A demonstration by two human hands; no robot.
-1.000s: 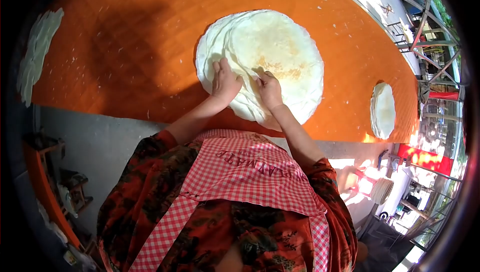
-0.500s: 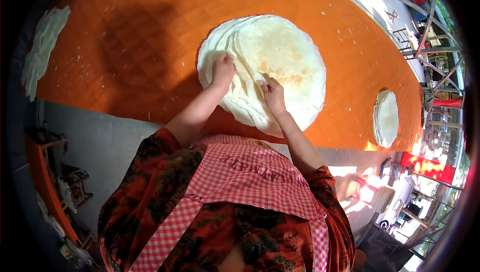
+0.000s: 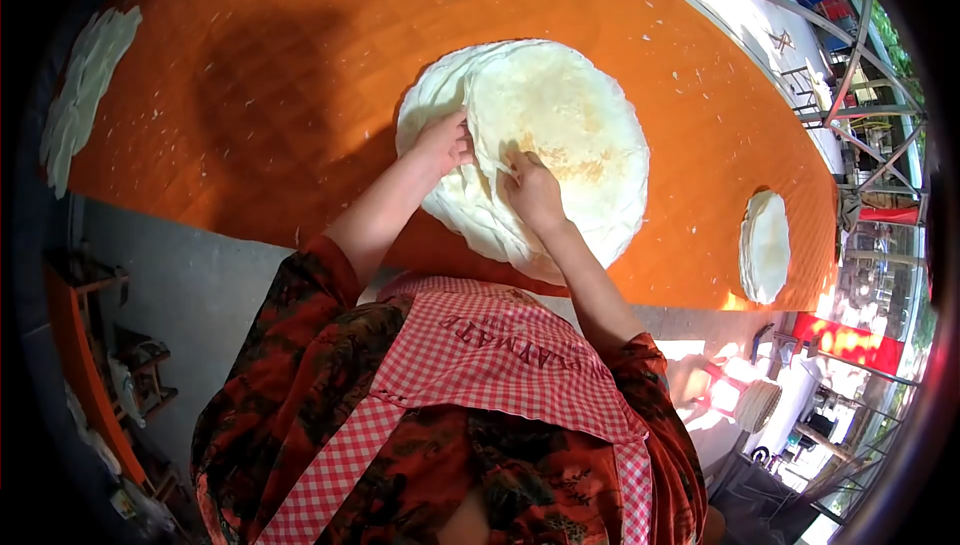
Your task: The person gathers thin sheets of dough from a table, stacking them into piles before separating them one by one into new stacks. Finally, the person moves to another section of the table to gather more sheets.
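Observation:
A stack of thin, round, pale flatbreads [image 3: 600, 205] lies on the orange table cover, its top sheet browned in patches near the middle. The left edges are uneven and folded in layers. My left hand [image 3: 442, 147] is at the left edge of the top sheet, its curled fingers slightly apart and touching the layers there. Just right of it, my right hand [image 3: 536, 193] has its thumb and fingers closed on the top flatbread near its left edge. The fingertips partly hide the bread between them.
The orange quilted cover [image 3: 290, 145] carries scattered white crumbs. A smaller flatbread stack [image 3: 766, 248] sits near the right end. More pale sheets [image 3: 90, 95] lie at the far left. Metal frames [image 3: 800, 5] stand beyond the right edge, and a red stool [image 3: 722, 393] is on the floor.
My left hand's fingers have loosened from a pinch and lie lower at the sheet's edge. My right hand has shifted slightly left. The top flatbread's left edge now lies farther left.

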